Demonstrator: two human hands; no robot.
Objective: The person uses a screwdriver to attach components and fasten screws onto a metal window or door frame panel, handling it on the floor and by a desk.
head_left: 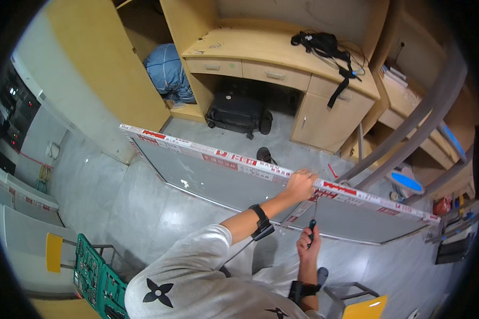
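At lower left a green tool case (97, 274) is sitting open, and a grey framed panel (250, 183) is standing on edge across the middle. Right of centre, the left hand (302, 184) is gripping the panel's top edge, half curled, while just below, the right hand (308, 243) is holding a screwdriver (312, 227), closed around its handle.

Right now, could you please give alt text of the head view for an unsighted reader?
A person's left hand grips a long framed panel by its top edge while the right hand points a screwdriver at it. Beyond are a wooden desk and black suitcase; an open green tool case sits lower left.
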